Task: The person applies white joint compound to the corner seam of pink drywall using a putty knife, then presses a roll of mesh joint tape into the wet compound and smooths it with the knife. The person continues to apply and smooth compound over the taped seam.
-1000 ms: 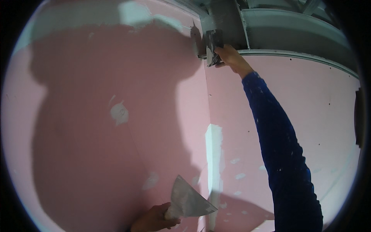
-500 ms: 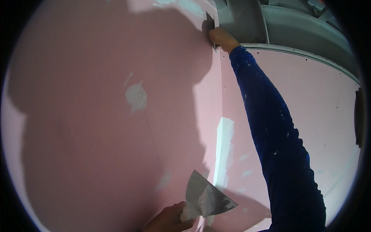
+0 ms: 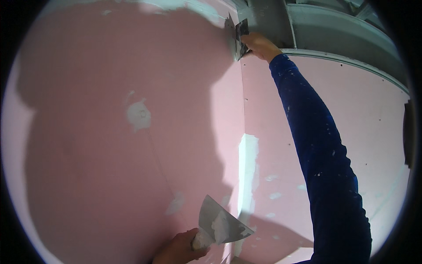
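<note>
Low in view, my left hand (image 3: 178, 250) is closed round the handle of a wide putty knife (image 3: 209, 212). A dab of pale joint compound (image 3: 221, 228) sits on its fanned blade. My right arm, in a paint-flecked blue sleeve, reaches far up. At its end my right hand (image 3: 263, 46) grips a second putty knife (image 3: 242, 34), its dark blade standing edge-on at the top of the inside corner, by the pink wallboard (image 3: 184, 97). Whether that blade carries compound, I cannot tell. Its handle is mostly hidden by my fingers.
Pale compound coats part of the corner below (image 3: 248, 171). A round filled patch (image 3: 139, 115) and smaller smears mark the left board. Grey metal ducting or framing (image 3: 338, 33) curves overhead above a metal track (image 3: 338, 60). My shadow darkens much of the left wall.
The view has shifted a little, so the wall marks sit farther left. The upper putty knife has turned, showing more of its blade face. Both hands keep their holds.
</note>
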A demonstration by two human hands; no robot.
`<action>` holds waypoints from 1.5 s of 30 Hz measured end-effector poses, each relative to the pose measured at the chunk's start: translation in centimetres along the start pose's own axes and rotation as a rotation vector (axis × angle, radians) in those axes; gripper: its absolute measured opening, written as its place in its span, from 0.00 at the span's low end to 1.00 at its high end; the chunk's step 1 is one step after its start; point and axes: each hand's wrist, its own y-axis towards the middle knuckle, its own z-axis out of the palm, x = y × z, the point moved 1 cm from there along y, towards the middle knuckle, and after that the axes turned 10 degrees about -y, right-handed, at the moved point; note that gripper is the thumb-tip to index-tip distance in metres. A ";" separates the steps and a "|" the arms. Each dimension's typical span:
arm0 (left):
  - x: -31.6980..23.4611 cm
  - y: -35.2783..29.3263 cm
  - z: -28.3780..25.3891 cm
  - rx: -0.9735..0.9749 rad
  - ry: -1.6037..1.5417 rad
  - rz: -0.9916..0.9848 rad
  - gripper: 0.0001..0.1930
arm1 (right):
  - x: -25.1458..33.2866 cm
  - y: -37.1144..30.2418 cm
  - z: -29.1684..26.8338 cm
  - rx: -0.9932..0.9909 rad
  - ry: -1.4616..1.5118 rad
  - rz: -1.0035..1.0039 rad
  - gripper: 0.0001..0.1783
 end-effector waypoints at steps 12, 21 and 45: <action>0.2 1.1 0.7 0.058 -0.019 -0.083 0.25 | -1.2 1.0 0.0 0.002 0.072 -0.523 0.21; 0.5 0.8 0.7 0.049 -0.134 -0.057 0.27 | -1.2 -1.8 3.5 -0.161 0.282 0.039 0.22; 0.0 1.9 0.3 0.092 0.056 -0.064 0.24 | -4.8 -9.8 11.8 -0.639 -0.281 -0.489 0.37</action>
